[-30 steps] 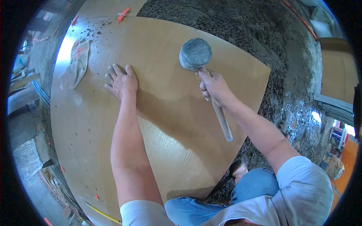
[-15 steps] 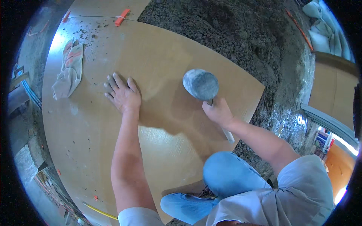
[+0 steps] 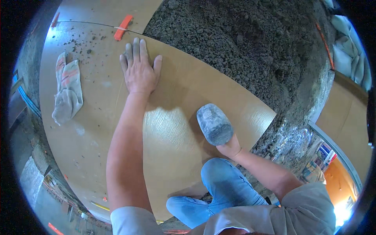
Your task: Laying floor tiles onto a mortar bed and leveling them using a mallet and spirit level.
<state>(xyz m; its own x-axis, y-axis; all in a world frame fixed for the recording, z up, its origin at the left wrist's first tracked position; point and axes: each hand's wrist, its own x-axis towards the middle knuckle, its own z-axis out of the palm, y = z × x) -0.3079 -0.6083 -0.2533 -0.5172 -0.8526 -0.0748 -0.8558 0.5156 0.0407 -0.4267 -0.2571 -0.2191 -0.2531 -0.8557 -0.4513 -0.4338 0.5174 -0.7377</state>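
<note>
My left hand (image 3: 140, 72) lies flat on a large tan tile (image 3: 188, 172), fingers spread and holding nothing. Its fingertips point toward an orange clip (image 3: 123, 28) sitting across the seam to the neighbouring tile. In my right hand (image 3: 230, 147) is a mallet (image 3: 214, 123) with a big grey, worn rubber head. The head hangs over the tile's right part and hides most of my fingers and the handle. A whitish cloth (image 3: 69, 92) with orange marks lies crumpled on the left of the tile.
Dark crumbly mortar (image 3: 235, 39) borders the tile at the far right. Grit is scattered near the far left seam. My bent knee (image 3: 223, 176) is at the tile's near edge. Plastic sacks (image 3: 348, 55) and a leaning board (image 3: 346, 113) stand at right.
My left hand has slid away from me, toward the orange clip. The mallet in my right hand has come nearer to me and tilted. The view has shifted slightly.
</note>
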